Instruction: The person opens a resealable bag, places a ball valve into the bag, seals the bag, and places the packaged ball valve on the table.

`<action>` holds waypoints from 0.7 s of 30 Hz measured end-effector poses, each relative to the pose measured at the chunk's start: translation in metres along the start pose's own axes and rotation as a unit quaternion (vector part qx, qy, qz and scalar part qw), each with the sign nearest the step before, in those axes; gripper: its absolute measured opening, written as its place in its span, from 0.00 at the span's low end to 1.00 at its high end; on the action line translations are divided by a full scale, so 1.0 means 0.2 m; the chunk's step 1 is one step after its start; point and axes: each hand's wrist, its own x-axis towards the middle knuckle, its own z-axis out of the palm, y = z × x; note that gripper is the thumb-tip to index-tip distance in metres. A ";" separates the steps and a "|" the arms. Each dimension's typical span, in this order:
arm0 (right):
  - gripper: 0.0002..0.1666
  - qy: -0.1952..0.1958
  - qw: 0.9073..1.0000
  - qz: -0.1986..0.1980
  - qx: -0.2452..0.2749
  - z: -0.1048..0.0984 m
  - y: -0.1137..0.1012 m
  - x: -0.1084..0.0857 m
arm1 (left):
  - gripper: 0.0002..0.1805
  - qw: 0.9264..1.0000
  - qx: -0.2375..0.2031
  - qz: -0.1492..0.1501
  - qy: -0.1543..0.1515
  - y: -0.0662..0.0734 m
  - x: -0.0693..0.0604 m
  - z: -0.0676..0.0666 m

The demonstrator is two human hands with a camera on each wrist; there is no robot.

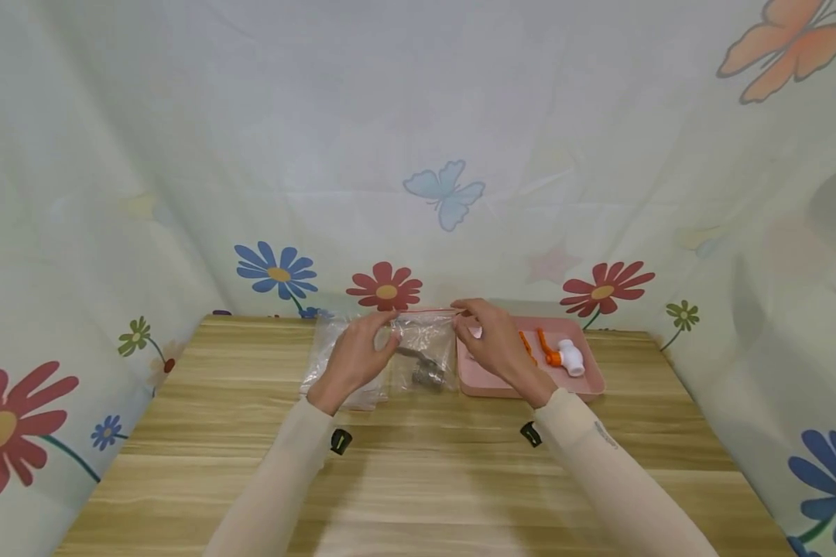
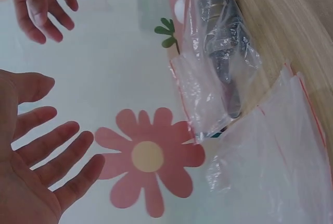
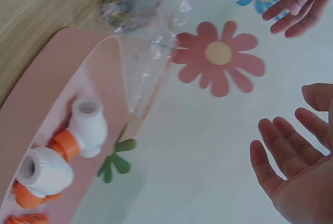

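A clear zip bag (image 1: 407, 329) with a red seal line lies on the table, holding a grey metal fitting (image 2: 221, 23) with a long dark lever. My left hand (image 1: 358, 352) is by the bag's upper left corner, and my right hand (image 1: 495, 340) by its upper right corner. Both wrist views show the fingers spread and apart from the bag, with nothing between them. Left of the filled bag, partly under my left hand, are several flat clear bags (image 2: 276, 146).
To the right stands a pink tray (image 1: 491, 389), partly hidden by my right hand. In it are white valves (image 3: 88, 127) with orange handles (image 1: 546, 346). A flower-printed cloth (image 1: 418, 100) hangs behind the wooden table (image 1: 418, 480).
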 end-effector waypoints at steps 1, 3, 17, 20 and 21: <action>0.19 0.005 1.000 -0.010 -0.003 -0.01 -0.01 -0.01 | 0.24 1.000 0.008 0.006 0.001 0.01 -0.01 -0.01; 0.19 0.015 0.999 -0.027 -0.016 -0.02 -0.04 -0.03 | 0.25 0.999 0.026 0.021 0.005 0.03 -0.03 -0.03; 0.29 0.060 0.991 -0.103 -0.066 -0.07 -0.14 -0.19 | 0.28 0.987 0.108 0.119 0.027 0.10 -0.19 -0.09; 0.31 0.055 0.989 -0.122 -0.063 -0.07 -0.15 -0.21 | 0.29 0.985 0.113 0.124 0.027 0.10 -0.22 -0.10; 0.32 0.055 0.988 -0.128 -0.062 -0.07 -0.15 -0.22 | 0.29 0.985 0.114 0.125 0.027 0.10 -0.23 -0.10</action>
